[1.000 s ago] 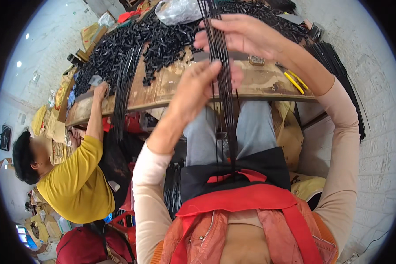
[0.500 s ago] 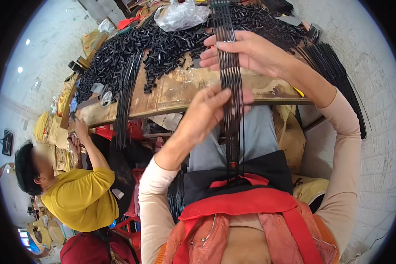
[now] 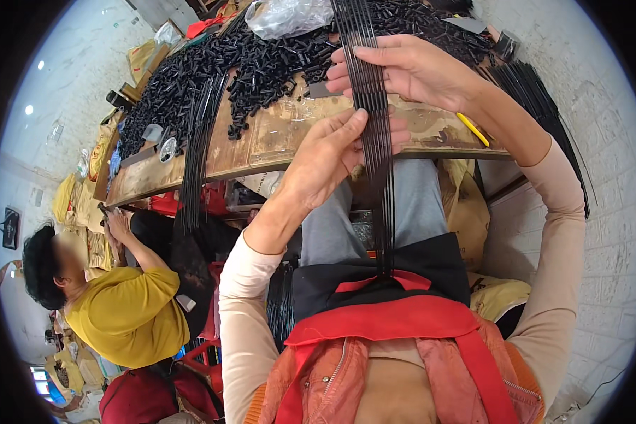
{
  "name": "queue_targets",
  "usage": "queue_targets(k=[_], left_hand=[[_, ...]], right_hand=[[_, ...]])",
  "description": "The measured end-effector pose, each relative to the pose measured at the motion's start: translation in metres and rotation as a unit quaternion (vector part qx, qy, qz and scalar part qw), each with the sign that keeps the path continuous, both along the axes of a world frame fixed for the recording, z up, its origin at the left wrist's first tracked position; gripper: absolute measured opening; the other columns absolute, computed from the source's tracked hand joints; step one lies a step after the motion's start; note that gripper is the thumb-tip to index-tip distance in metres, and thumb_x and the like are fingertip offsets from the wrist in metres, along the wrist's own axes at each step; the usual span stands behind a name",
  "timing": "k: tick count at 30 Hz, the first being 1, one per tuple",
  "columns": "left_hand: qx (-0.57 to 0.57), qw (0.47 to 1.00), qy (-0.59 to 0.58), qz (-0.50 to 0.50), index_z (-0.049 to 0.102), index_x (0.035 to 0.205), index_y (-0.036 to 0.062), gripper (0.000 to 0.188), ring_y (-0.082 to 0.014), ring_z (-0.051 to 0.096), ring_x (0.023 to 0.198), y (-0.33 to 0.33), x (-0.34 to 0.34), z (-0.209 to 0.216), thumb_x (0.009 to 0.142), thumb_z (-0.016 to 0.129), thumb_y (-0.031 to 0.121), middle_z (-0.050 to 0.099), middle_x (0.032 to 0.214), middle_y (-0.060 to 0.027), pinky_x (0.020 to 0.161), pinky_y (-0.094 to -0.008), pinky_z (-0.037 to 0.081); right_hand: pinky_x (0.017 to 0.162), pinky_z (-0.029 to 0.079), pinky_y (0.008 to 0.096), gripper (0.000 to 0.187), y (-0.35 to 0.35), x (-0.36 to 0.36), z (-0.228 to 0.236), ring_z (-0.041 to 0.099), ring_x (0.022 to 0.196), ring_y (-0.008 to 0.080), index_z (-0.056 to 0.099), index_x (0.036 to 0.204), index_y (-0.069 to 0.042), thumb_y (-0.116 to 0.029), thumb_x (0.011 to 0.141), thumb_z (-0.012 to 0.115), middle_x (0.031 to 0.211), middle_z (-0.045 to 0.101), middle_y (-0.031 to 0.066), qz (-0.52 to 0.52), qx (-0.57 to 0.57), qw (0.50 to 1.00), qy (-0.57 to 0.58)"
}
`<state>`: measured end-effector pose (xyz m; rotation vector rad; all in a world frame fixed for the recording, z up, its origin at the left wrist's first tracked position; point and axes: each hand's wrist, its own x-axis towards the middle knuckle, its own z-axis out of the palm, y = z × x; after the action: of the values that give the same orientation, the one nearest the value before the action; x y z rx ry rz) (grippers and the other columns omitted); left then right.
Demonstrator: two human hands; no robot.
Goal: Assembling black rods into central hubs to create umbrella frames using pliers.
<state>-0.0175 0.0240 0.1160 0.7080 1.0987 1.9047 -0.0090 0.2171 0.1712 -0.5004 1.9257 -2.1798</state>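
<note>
A flat bundle of long thin black rods [image 3: 384,185] stretches from my lap up over the table edge, its rods lying side by side. My left hand [image 3: 325,147] grips it around the middle, thumb in front and fingers behind. Higher up, my right hand [image 3: 425,71] holds the same bundle between its thumb in front and the fingers behind. The lower ends meet the dark apron [image 3: 318,286] at my waist. The upper ends run out of the picture at the top.
Small black tubular parts [image 3: 184,92] are heaped across the wooden table [image 3: 275,145]. More black rods [image 3: 198,155] overhang its edge at left, others [image 3: 526,92] at right. A yellow cutter [image 3: 473,130] and clear plastic bag [image 3: 290,18] lie there. A co-worker in yellow [image 3: 127,311] sits at left.
Both my hands have shifted slightly up and away with the rods, which now lie a little more spread. The yellow cutter shows more fully. The co-worker's hands have come lower.
</note>
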Motion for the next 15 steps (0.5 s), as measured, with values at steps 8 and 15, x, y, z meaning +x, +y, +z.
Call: queue_targets(k=[8, 15], left_hand=[[0.016, 0.999, 0.027, -0.008, 0.038, 0.131, -0.0119, 0.043, -0.0326, 0.055, 0.118, 0.005, -0.018, -0.006, 0.101, 0.04, 0.018, 0.051, 0.129, -0.0259, 0.1, -0.0437, 0.047], [0.138, 0.965, -0.211, -0.075, 0.04, 0.134, -0.0037, 0.044, -0.0325, 0.054, 0.119, 0.002, -0.061, -0.028, 0.102, 0.035, 0.027, 0.054, 0.127, -0.0209, 0.102, -0.0435, 0.044]], right_hand=[[0.102, 0.045, 0.0342, 0.042, -0.006, -0.002, 0.007, 0.058, 0.113, 0.024, 0.048, 0.127, 0.007, -0.022, 0.097, 0.053, 0.12, 0.059, 0.0178, -0.013, 0.028, 1.0, -0.002], [0.079, 0.056, 0.0287, 0.029, -0.018, -0.004, -0.009, 0.064, 0.093, 0.0129, 0.059, 0.119, -0.004, -0.019, 0.093, 0.059, 0.105, 0.066, 0.0088, -0.108, 0.106, 0.988, 0.03]])
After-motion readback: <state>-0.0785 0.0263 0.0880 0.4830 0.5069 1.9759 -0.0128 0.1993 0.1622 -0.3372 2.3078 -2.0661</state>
